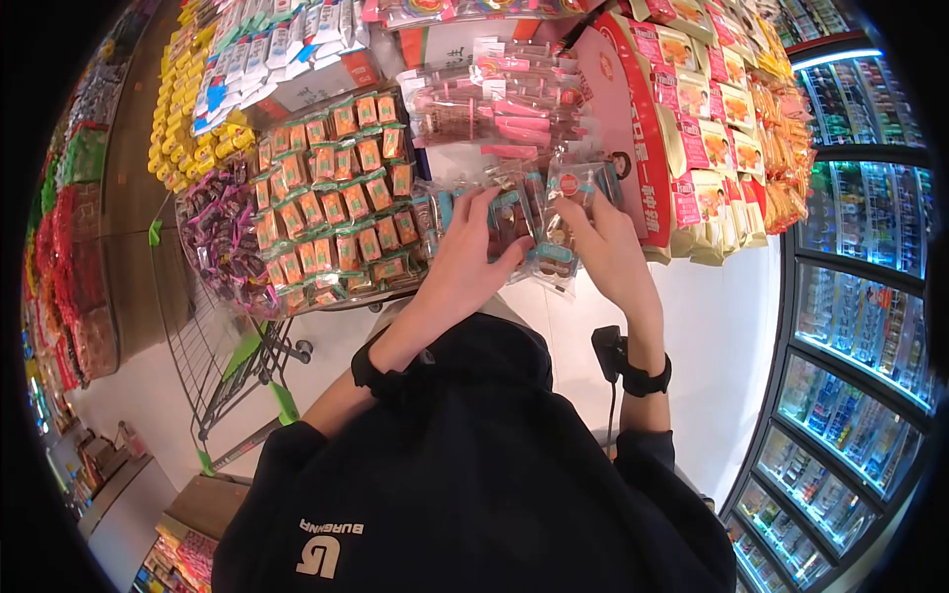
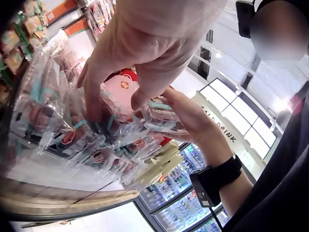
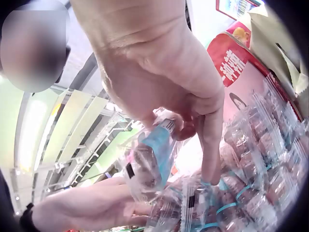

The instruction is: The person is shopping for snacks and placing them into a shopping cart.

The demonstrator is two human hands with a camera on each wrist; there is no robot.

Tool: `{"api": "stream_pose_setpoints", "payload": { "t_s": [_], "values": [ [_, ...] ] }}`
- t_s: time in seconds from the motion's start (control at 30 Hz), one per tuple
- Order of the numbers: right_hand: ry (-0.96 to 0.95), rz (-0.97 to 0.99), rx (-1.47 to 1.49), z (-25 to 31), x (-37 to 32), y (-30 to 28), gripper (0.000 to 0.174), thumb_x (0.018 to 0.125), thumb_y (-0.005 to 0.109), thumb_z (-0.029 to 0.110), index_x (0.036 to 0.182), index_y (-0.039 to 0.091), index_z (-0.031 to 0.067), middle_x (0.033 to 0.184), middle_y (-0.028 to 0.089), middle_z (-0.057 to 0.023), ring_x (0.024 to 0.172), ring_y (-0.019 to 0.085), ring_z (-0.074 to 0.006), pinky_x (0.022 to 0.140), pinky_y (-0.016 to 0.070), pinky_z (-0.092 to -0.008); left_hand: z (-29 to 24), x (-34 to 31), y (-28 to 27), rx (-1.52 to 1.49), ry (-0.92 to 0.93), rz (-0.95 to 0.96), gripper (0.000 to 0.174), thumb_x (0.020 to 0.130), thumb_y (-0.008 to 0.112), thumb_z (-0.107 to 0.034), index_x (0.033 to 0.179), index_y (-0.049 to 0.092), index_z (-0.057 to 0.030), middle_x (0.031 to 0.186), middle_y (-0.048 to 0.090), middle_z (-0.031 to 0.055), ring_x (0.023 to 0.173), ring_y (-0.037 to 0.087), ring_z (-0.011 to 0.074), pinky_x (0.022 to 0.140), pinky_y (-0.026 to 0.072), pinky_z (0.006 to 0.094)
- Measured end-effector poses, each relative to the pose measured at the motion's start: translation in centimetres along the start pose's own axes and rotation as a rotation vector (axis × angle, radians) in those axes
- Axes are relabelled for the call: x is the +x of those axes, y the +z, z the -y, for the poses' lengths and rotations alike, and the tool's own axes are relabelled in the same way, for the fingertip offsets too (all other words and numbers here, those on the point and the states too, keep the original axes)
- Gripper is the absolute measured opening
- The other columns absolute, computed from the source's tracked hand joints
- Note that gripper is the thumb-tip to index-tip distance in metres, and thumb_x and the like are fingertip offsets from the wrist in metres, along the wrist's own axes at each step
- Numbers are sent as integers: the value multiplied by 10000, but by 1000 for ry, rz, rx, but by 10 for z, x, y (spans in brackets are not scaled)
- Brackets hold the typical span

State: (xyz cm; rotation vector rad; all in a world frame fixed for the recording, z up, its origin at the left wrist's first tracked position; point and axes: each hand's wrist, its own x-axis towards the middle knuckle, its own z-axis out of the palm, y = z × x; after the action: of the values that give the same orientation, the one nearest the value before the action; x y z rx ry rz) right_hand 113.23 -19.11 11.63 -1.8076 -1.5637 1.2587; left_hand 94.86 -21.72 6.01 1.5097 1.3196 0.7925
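Note:
Clear packets with blue-green bands lie in a pile at the display's front edge (image 1: 509, 212). My right hand (image 1: 613, 257) pinches one packet (image 3: 152, 157) between thumb and fingers, raised above the others, while its index finger reaches down to the pile. The left wrist view also shows this packet (image 2: 164, 116) in the right hand (image 2: 190, 116). Beside it, my left hand (image 1: 465, 257) reaches down with fingers and thumb apart, touching packets (image 2: 116, 116); its fingertips are partly hidden among the wrappers.
Orange-and-green packets (image 1: 341, 198) fill the section to the left, pink ones (image 1: 494, 104) lie behind, and a red-edged board (image 1: 643, 128) rises to the right. A shopping cart (image 1: 213, 356) stands at the left; lit drink coolers (image 1: 850, 306) line the right side.

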Motion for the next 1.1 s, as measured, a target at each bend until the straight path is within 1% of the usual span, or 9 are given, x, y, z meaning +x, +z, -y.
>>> {"api": "stream_pose_setpoints", "payload": {
  "t_s": [0.07,0.17,0.27,0.4,0.57,0.7,0.87,1.03,1.1],
  "values": [
    [-35,-17,119,-10,3,1,405,1013,533,332,1211,576,-20,852,650,-143,771,561,-153,750,482,-329,4,1,2,18,-12,-8,701,910,711,-239,1408,341,87,1345,464,265,913,681,339,824,545,403],
    [-10,12,343,-35,14,8,373,1055,486,315,1256,574,13,1059,699,-78,923,611,-96,807,488,-261,2,5,-3,-2,-68,0,704,913,711,-270,1418,362,75,1259,565,272,970,679,321,846,539,402],
    [7,40,491,-37,14,9,349,1069,470,322,1274,557,53,1031,691,-60,949,592,-75,809,483,-243,-5,7,-11,106,-48,9,732,904,720,-289,1434,358,62,1226,607,284,1038,665,352,886,523,415],
    [-72,-82,251,-38,17,14,382,1041,525,328,1167,511,-32,837,657,-146,752,582,-170,714,479,-345,2,11,-5,140,37,-36,792,878,739,-281,1464,323,52,1286,575,296,1163,604,428,968,484,447],
    [-147,-91,73,-25,14,11,370,1047,507,324,1074,475,-43,746,598,-213,657,556,-222,648,455,-400,4,17,1,155,85,-103,860,851,756,-243,1504,262,20,1387,498,285,1223,564,419,1010,470,448],
    [-111,-24,179,-36,20,11,329,1042,509,287,1132,509,-29,797,645,-141,729,558,-191,704,457,-358,19,27,7,251,188,-170,931,828,780,-201,1537,208,-8,1404,487,274,1172,610,376,954,515,417],
    [3,-46,475,-27,11,-1,270,1024,488,210,1155,619,15,913,682,-39,869,580,-125,808,456,-296,23,31,4,127,51,-56,964,816,795,-163,1554,190,-26,1391,511,260,1023,680,290,829,562,363],
    [-112,-115,830,-6,-7,-8,297,1000,530,172,1251,611,35,1069,705,-51,959,641,-111,845,493,-275,28,32,3,142,76,-59,985,806,807,-147,1560,183,-32,1382,526,243,955,688,263,802,567,363],
    [-107,-178,873,-9,-13,-5,334,993,555,154,1305,570,34,1087,701,-55,951,646,-109,849,500,-277,34,32,4,80,92,-48,974,806,808,-128,1562,199,-44,1396,526,226,1049,663,237,882,545,363]
  ]
}}
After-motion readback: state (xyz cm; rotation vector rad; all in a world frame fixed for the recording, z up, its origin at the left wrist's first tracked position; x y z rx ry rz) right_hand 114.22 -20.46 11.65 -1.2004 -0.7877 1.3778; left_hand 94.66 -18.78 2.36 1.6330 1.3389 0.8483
